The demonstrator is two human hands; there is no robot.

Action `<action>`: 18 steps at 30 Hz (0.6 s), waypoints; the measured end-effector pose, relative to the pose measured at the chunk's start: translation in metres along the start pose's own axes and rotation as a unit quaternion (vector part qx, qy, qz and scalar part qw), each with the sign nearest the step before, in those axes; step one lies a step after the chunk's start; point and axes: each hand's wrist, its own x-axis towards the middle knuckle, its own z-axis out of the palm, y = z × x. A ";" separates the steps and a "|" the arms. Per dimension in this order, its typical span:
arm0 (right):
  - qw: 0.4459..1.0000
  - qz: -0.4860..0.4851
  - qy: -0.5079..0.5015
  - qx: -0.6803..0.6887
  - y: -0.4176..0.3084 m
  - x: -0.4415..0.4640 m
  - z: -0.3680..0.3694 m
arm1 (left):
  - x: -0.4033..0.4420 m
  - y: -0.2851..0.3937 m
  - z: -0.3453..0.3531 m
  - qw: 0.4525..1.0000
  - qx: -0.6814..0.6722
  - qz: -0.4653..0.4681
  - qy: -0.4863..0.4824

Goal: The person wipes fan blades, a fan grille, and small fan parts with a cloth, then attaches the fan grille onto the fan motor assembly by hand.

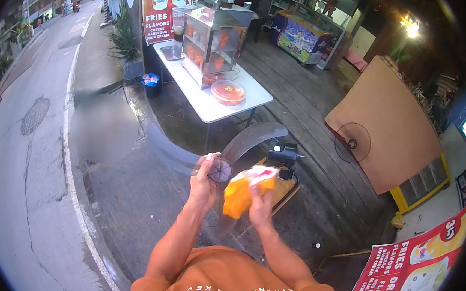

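Note:
My left hand [204,182] grips a dark, see-through fan blade [255,142] at its round hub, holding it up in front of me. Its wide blades spread left and right, and part of the lower blade is hidden. Bunched in my right hand [261,207] is an orange cloth [238,198] with white and red patches, close to the hub's right side. Whether the cloth touches the blade I cannot tell. Just beyond my right hand, a black fan motor [282,154] sits above a wooden stool-like surface [285,196].
A white table [253,99] bears a glass display case [210,48] and a round lidded tub [228,92]. A round fan guard [352,143] is in front of a brown board [388,119]. A red menu banner [398,268] stands at lower right. The road [30,146] runs along the left.

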 end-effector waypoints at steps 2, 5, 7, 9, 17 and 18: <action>0.982 0.046 0.035 0.178 -0.010 0.014 0.007 | -0.001 0.000 0.004 1.000 0.004 0.005 0.014; 0.941 0.181 -0.048 0.282 0.013 0.032 0.019 | -0.004 -0.030 0.023 0.996 -0.062 -0.060 0.026; 0.951 0.189 -0.045 0.241 -0.014 0.040 0.025 | -0.004 -0.029 0.024 0.997 -0.032 -0.055 0.045; 0.947 0.183 -0.036 0.260 0.000 0.056 0.018 | -0.007 -0.028 0.029 0.990 -0.045 -0.114 0.062; 0.941 0.101 0.120 0.301 -0.024 0.119 -0.049 | -0.017 -0.012 0.022 0.984 0.004 -0.136 0.119; 0.937 0.060 0.187 0.288 -0.022 0.133 -0.075 | -0.017 -0.012 0.015 0.983 0.010 -0.126 0.129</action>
